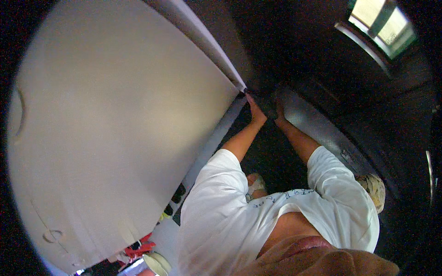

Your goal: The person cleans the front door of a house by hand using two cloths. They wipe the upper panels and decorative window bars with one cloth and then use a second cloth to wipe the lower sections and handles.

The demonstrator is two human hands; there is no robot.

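Note:
Both my arms reach forward into a dark area beside a large pale panel [121, 120]. My left hand [253, 107] is at the panel's near corner, its fingers by the lower end of a long pale metal strip [217, 48]. My right hand [279, 108] is in shadow, a little to the right, close to a dark object whose kind I cannot tell. Whether either hand grips anything is hidden by the dark. A grey, shiny curved surface [307, 117] lies just right of my right hand.
A grey ledge [210, 138] runs along the panel's edge. Red items [143, 246] and a pale round-rimmed container [157, 264] lie at the lower left. A bright window [380, 24] shows at the upper right. My foot [256, 184] is below my arms.

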